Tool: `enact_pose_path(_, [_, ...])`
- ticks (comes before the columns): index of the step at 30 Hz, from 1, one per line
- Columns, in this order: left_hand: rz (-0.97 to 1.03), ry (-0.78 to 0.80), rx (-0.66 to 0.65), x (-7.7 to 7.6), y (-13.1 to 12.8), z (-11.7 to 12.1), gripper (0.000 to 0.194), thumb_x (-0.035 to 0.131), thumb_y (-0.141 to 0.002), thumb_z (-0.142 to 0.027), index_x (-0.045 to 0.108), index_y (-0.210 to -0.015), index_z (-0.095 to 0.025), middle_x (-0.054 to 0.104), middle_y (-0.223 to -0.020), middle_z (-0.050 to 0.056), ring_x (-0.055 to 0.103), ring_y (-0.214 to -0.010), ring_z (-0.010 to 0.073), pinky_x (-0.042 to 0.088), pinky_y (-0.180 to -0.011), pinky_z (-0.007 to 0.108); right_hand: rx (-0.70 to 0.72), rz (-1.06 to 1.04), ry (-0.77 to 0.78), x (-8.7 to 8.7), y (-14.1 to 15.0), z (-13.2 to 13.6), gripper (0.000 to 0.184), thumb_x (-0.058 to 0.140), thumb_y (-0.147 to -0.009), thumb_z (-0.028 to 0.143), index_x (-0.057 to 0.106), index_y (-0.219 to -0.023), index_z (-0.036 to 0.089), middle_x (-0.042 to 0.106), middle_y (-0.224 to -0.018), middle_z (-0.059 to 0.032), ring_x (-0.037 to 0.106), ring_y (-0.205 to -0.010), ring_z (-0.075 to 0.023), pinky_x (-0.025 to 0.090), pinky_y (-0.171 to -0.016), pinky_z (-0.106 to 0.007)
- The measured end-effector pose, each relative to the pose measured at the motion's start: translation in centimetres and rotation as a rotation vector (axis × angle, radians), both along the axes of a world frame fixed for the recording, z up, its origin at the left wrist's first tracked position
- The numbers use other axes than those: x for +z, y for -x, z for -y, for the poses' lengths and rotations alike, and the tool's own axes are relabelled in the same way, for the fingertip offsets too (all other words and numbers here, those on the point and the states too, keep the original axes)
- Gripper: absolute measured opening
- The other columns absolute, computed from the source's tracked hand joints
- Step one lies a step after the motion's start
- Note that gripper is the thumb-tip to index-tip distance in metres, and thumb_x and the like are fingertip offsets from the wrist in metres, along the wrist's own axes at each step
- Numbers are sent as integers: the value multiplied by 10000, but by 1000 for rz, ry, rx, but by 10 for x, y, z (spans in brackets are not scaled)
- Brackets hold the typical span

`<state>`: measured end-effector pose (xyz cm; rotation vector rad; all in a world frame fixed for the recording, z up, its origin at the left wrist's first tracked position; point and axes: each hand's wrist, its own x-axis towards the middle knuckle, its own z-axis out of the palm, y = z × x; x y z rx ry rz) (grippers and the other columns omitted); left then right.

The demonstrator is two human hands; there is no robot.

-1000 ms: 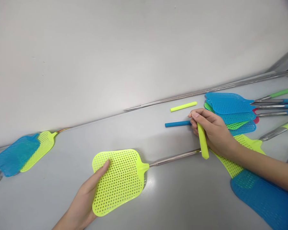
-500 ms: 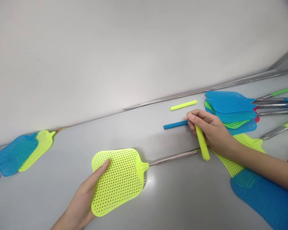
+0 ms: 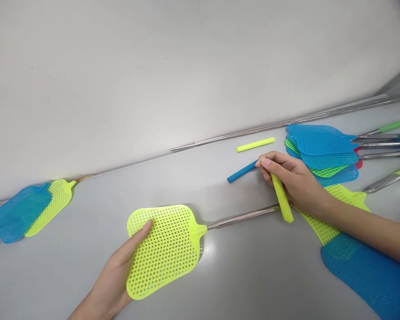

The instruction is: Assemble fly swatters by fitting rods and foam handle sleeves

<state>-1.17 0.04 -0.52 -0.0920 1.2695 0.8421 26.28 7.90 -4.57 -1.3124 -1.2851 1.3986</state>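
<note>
Blue tube [image 3: 242,172] has pivoted vs. 1 s ago: it lay nearly level, now slants w/ its R end raised at the fingers of the R hand [image 3: 291,178]. They seem to touch it — contact partly hidden, so can't be sure. Judging by the turn, those fingers are prob. shifting it while also gripping a yellow tube [image 3: 282,195], which sticks out below the grip, free end lower in view. R hand itself has slid a touch left.

L hand [image 3: 115,271] approx. unchanged: fingers clasp the yellow swatter head [image 3: 163,249], thumb on top, others underneath, out of sight. Its metal shaft [image 3: 243,218] runs right, behind the held tube; far end hidden, so can't tell if they're joined.

Rest same as before, bar slight drift of the whole view: second yellow tube [image 3: 255,145] on the desk [image 3: 233,275] just beyond the blue one, metal rods [image 3: 226,135] along the back edge, swatter pile [image 3: 320,142] at far R.
</note>
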Motion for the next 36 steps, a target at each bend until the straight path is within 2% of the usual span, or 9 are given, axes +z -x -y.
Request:
enact_pose_path(9, [3,2,-21,0,1,-1,310,578,-720,-294,618,-1022,-231,680,-920,43,605,-898,229,417,-880,328,-2,10,40,3,2,0,233,476,-766,431,534,-808,209,408,-600,34,316,-414,-51,200,-291,-159])
enact_pose_path(14, [6,-5,-26,-10,8,1,295,613,-689,-287,636,-981,-250,679,-925,24,604,-899,229,421,-874,338,1,47,10,4,2,1,228,467,-773,423,545,-809,211,411,-598,33,335,-429,-55,216,-295,-150])
enact_pose_path(19, [32,-40,-42,-19,15,4,335,619,-678,-283,623,-1008,-230,679,-921,43,610,-882,239,442,-847,344,25,70,1,6,2,1,214,458,-784,406,545,-799,211,417,-583,41,293,-391,-43,206,-297,-160])
enact_pose_path(27, [40,-37,-43,-19,14,4,331,622,-675,-280,620,-1005,-256,701,-809,10,631,-823,227,488,-777,326,62,115,-106,4,3,1,190,466,-792,370,552,-774,201,443,-578,22,391,-530,-83,310,-462,-198])
enact_pose_path(32, [7,-37,-36,-19,14,5,344,608,-688,-287,606,-1030,-254,697,-839,19,613,-876,238,472,-806,345,85,174,-128,6,3,1,208,452,-798,388,552,-767,208,442,-571,19,384,-527,-90,309,-475,-212])
enact_pose_path(36, [-12,-38,-29,-19,12,4,299,626,-669,-277,638,-967,-251,695,-855,25,629,-829,234,493,-765,328,97,203,-138,7,3,2,213,459,-791,398,556,-763,211,444,-568,26,367,-517,-85,295,-470,-216])
